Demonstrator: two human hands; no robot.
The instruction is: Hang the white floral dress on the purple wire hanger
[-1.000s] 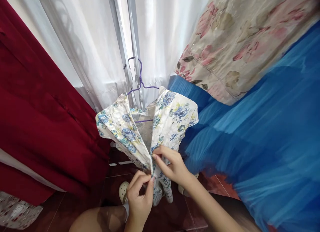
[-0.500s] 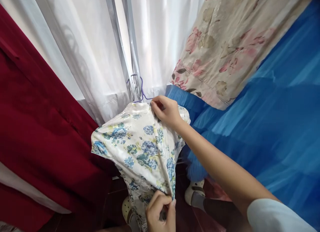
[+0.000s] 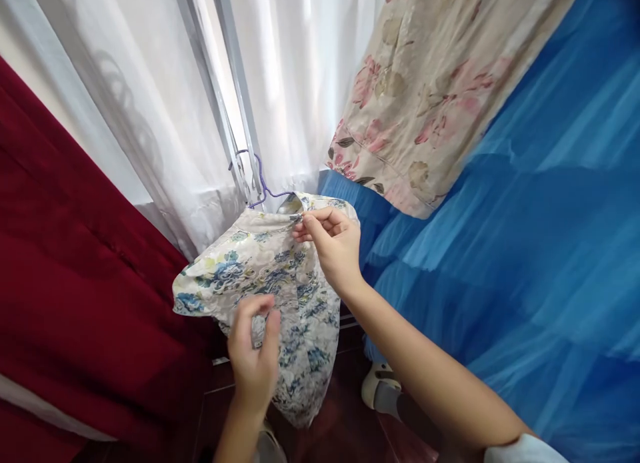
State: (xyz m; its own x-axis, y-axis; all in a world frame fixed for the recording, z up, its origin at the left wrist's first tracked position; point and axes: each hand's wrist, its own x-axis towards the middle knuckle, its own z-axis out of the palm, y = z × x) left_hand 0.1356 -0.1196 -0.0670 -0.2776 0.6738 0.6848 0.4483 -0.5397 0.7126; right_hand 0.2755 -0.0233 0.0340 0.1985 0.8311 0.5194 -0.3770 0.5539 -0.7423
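Since half a second ago my left hand (image 3: 254,360) has come up from the dress's lower seam to the middle of its back, and its grip looks loose now, fingers half curled just in front of the cloth; I cannot tell whether they pinch it. My right hand (image 3: 334,246) has stayed at the neckline, thumb and forefinger pressed together on the top edge of the floral dress (image 3: 260,276). I judge the back opening, gaping a second ago, is now closed up to the collar.

The dress hangs on a purple hanger (image 3: 260,183) hooked beside the metal window frame (image 3: 220,103), in front of the white curtain (image 3: 295,83). A red cloth (image 3: 75,270) hangs to its left, a pink-flowered cloth (image 3: 430,90) and blue tulle (image 3: 525,250) to its right. No container is in view; a sandalled foot (image 3: 383,386) shows on the floor (image 3: 345,430) below.
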